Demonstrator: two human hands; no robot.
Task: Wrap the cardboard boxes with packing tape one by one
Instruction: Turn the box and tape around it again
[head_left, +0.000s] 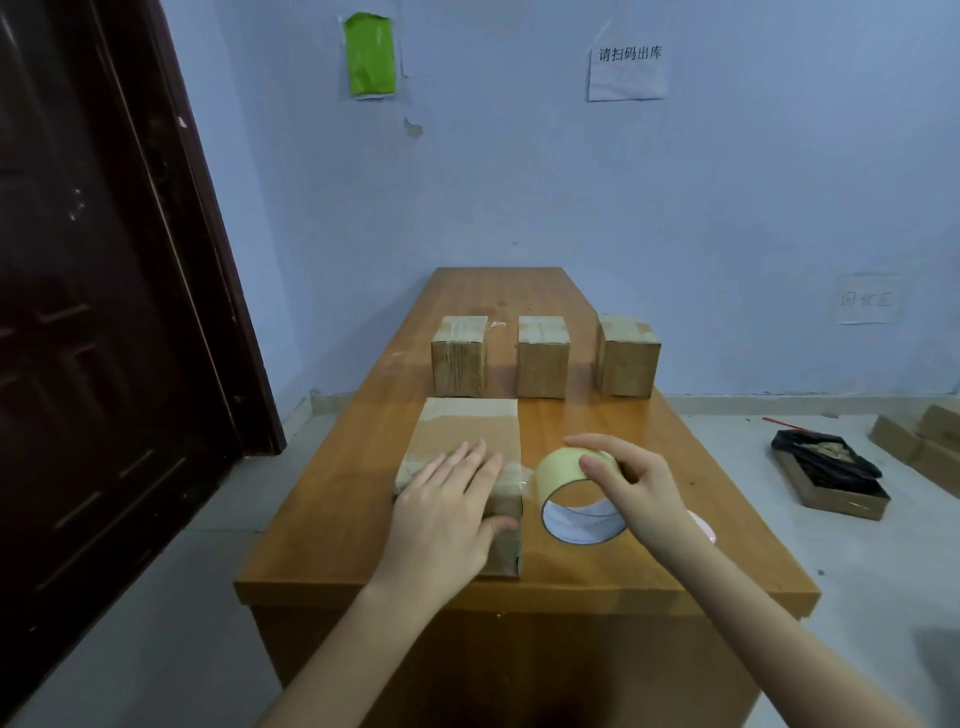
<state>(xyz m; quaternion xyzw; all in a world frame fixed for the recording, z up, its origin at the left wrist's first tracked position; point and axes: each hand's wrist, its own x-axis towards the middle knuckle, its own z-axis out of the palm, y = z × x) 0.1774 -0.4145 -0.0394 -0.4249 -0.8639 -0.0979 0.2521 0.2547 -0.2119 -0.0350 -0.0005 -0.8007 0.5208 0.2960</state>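
So the long brown cardboard box (470, 457) lay flat on the orange-brown wooden bench (613, 566), a bit left of centre in the lower half of the frame. The left hand (447, 512) was pressed flat on its top, fingers straight and spread, thumb resting along the near right edge. A strip of clear tape ran across the box under those fingers and off to the right, joining the yellowish roll of packing tape (579, 493).

The right hand (631, 480) had the roll pinched from above, thumb on the near side and fingers curled over the top, with the roll just beside the box's right edge and tilted so its open core faced the camera.

Further back, around the middle of the frame, three small upright cardboard boxes stood in a row, apart from each other: left one (460, 358), middle one (543, 358), right one (628, 358). All three had shiny tape over their tops.

A dark brown wooden door (93, 291) filled the left side. At the right edge, a flat open box with black stuff in it (828, 475) sat on the floor.
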